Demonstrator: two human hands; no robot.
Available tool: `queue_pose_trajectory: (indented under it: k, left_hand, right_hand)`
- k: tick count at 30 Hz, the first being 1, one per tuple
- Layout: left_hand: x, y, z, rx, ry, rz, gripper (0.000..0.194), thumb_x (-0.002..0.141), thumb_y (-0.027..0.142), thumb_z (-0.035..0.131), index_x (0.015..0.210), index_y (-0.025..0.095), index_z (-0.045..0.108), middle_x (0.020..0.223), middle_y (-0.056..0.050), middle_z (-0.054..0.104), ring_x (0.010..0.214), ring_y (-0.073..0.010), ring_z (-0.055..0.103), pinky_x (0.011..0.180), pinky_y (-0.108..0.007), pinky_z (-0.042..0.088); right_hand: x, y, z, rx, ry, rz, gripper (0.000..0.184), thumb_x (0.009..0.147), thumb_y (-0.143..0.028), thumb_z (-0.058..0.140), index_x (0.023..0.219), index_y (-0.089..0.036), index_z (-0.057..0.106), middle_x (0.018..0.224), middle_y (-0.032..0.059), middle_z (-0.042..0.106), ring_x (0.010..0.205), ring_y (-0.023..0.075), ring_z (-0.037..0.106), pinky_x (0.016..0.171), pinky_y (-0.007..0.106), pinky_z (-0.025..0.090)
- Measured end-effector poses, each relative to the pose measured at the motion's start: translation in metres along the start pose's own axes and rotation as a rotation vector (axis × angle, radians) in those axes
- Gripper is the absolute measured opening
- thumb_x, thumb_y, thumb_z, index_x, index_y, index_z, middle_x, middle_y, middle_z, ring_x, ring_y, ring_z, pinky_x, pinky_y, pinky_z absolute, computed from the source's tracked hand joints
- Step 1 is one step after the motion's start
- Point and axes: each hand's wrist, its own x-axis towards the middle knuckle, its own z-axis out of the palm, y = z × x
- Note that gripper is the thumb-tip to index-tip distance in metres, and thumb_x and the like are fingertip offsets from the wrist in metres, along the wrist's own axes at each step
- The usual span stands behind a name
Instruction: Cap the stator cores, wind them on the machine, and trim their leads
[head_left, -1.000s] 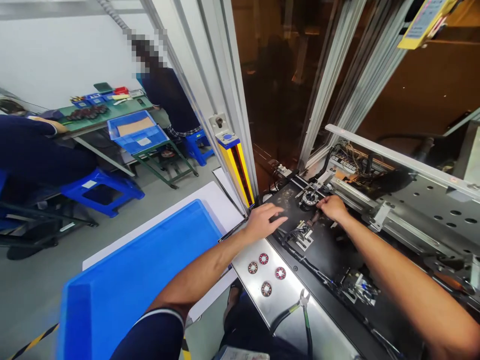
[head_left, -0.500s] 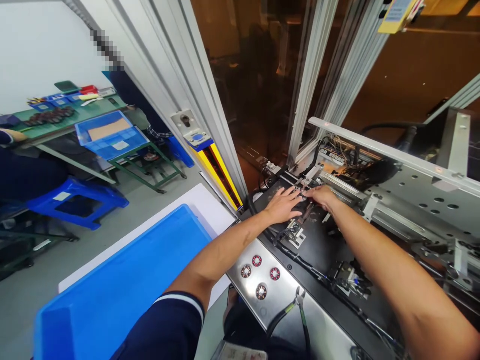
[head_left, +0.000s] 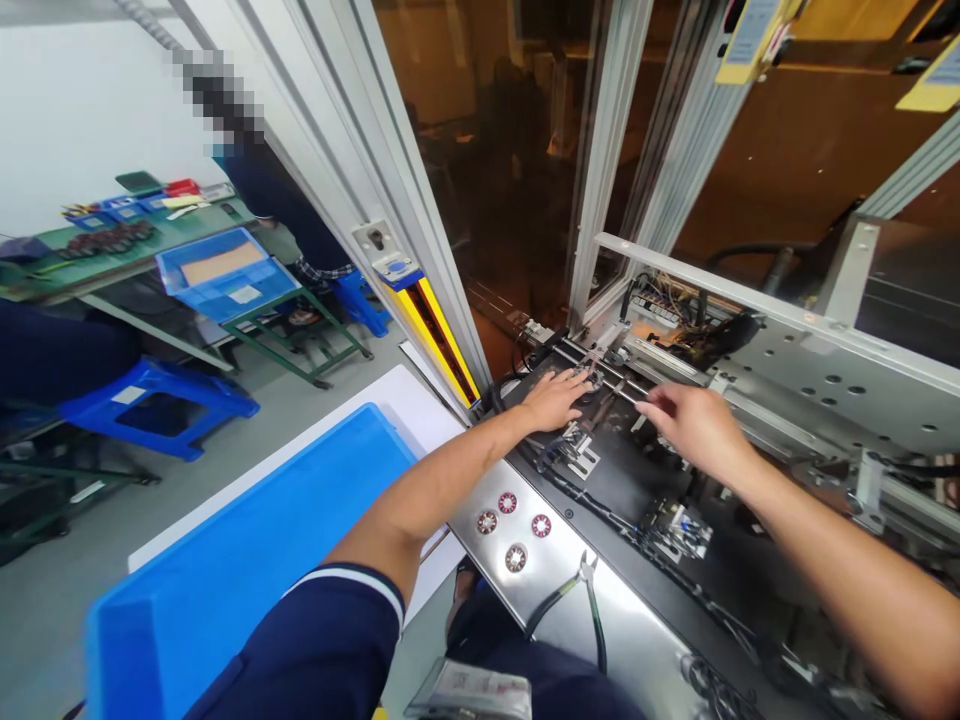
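My left hand (head_left: 556,400) lies palm down with its fingers spread, the fingertips on a small metal fixture (head_left: 589,380) at the far end of the machine's black plate (head_left: 615,480). Part of that fixture is hidden beneath the fingers. My right hand (head_left: 694,425) is raised to the right of it, thumb and forefinger pinched together; whatever they grip is too small to make out. Nearer my body, several small round wound stators (head_left: 541,526), with red and copper-coloured parts, rest on the steel ledge (head_left: 551,590). Beside them lie diagonal cutters (head_left: 588,572), jaws pointing away from me.
A blue tray (head_left: 285,540) is on a white surface at my left. An aluminium post (head_left: 405,150) with a yellow light barrier (head_left: 437,340) rises beside the machine. Metal rails (head_left: 675,365) run behind my right hand. People sit and stand by a green workbench (head_left: 67,240).
My right hand has drawn back from the fixture, to the right and towards me, fingers still pinched. The left hand remains at the fixture. The view has shifted slightly.
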Motion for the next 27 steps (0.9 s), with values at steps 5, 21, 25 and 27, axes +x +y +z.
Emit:
queue_pose_trajectory:
  k: [5, 21, 25, 27]
  left_hand:
    - [-0.003, 0.008, -0.022, -0.052, 0.069, 0.002, 0.05, 0.09, 0.027, 0.062, 0.137, 0.016, 0.054, 0.147, -0.014, 0.054, 0.136, -0.0276, 0.052, 0.112, -0.044, 0.044]
    - [-0.035, 0.138, -0.016, -0.154, 0.21, 0.08, 0.039, 0.096, 0.036, 0.054, 0.126, 0.012, 0.061, 0.135, -0.012, 0.065, 0.128, -0.0242, 0.058, 0.112, -0.039, 0.046]
    - [-0.015, 0.148, 0.012, -0.118, 0.13, 0.063, 0.045, 0.096, 0.031, 0.052, 0.137, 0.012, 0.052, 0.149, -0.012, 0.053, 0.142, -0.0291, 0.044, 0.115, -0.046, 0.043]
    - [-0.005, 0.15, 0.022, -0.09, 0.076, 0.091, 0.052, 0.094, 0.029, 0.056, 0.143, 0.013, 0.046, 0.156, -0.011, 0.044, 0.147, -0.0305, 0.036, 0.117, -0.049, 0.04]
  right_hand:
    - [-0.059, 0.073, -0.021, -0.137, 0.08, 0.007, 0.043, 0.09, -0.056, 0.052, 0.072, -0.02, 0.067, 0.059, 0.0052, 0.061, 0.055, 0.0196, 0.056, 0.059, 0.033, 0.04]
    - [-0.052, 0.112, 0.038, -0.152, -0.072, 0.052, 0.027, 0.094, -0.037, 0.062, 0.112, -0.016, 0.064, 0.132, 0.0096, 0.057, 0.121, 0.024, 0.055, 0.102, 0.048, 0.047]
    - [-0.027, 0.119, 0.038, -0.103, -0.223, 0.265, 0.03, 0.094, -0.039, 0.062, 0.113, -0.016, 0.063, 0.118, 0.007, 0.063, 0.103, 0.0207, 0.063, 0.088, 0.04, 0.056]
    - [-0.012, 0.119, 0.039, -0.065, -0.292, 0.352, 0.032, 0.094, -0.04, 0.063, 0.114, -0.015, 0.063, 0.113, 0.0061, 0.064, 0.096, 0.0192, 0.064, 0.082, 0.037, 0.057]
